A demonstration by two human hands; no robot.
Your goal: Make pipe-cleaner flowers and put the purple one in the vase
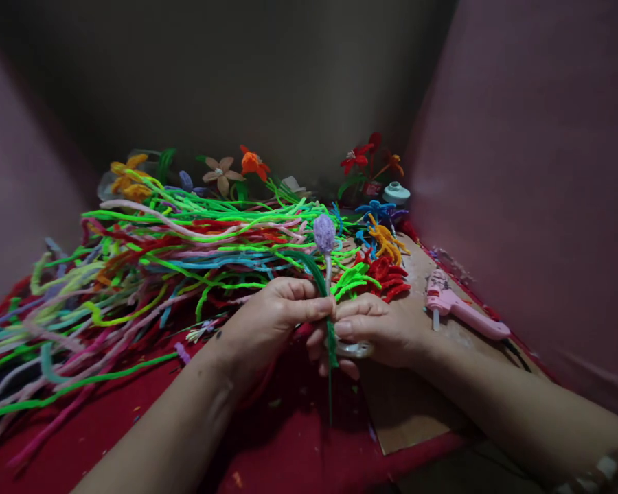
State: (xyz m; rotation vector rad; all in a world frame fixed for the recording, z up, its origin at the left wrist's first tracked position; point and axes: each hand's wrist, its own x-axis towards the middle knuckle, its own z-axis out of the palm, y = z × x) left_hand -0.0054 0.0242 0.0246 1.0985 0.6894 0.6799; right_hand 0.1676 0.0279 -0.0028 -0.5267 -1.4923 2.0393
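A pipe-cleaner flower with a purple bud [324, 234] stands upright between my two hands, a dark green leaf beside its pale stem. My left hand [291, 309] pinches the stem and leaf just below the bud. Close against it, my right hand [365, 326] has its fingers closed at the green lower stem, which hangs down below both hands. A white, ring-like item [354, 350] shows under the right hand's fingers; most of it is hidden by that hand.
Many colourful pipe cleaners [185, 240] are heaped at the left and centre. A pink glue gun [466, 314] lies on a brown board [412, 412] at right. Finished flowers [223, 175] stand along the back. Red cloth [134, 425] covers the table.
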